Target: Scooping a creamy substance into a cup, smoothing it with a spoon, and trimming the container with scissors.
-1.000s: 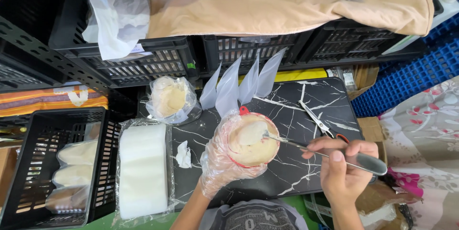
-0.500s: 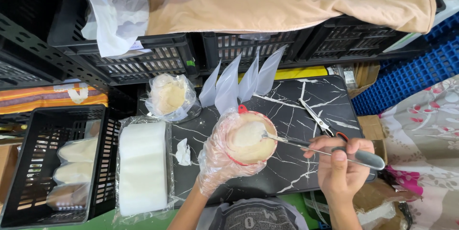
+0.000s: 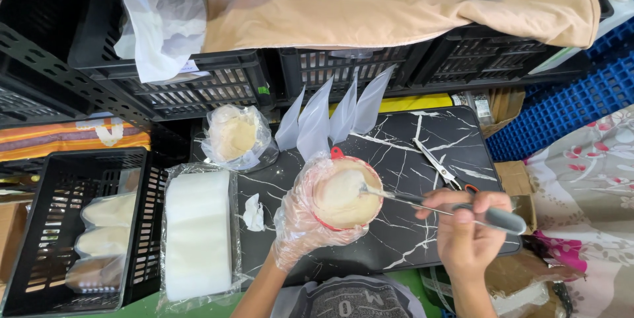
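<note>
My left hand (image 3: pixel 300 225), in a clear plastic glove, holds a small red-rimmed bowl (image 3: pixel 346 196) of pale cream above a black marble-patterned board (image 3: pixel 396 153). My right hand (image 3: pixel 470 229) grips a grey-handled spoon (image 3: pixel 492 217) whose tip rests in the cream. Several clear cone-shaped piping bags (image 3: pixel 330 114) fan out just behind the bowl. A pair of scissors (image 3: pixel 439 166) lies on the board to the right of the bowl.
A plastic-covered bowl of cream (image 3: pixel 234 136) sits at the back left. A wrapped white block (image 3: pixel 198 232) lies left of the board. A black crate (image 3: pixel 63 225) holds filled bags. Black crates (image 3: pixel 218 87) under tan cloth (image 3: pixel 396 1) line the back; a blue crate (image 3: pixel 561 106) is right.
The bowl stays in my left hand. My right hand has shifted slightly with the spoon, whose tip now sits deeper in the cream.
</note>
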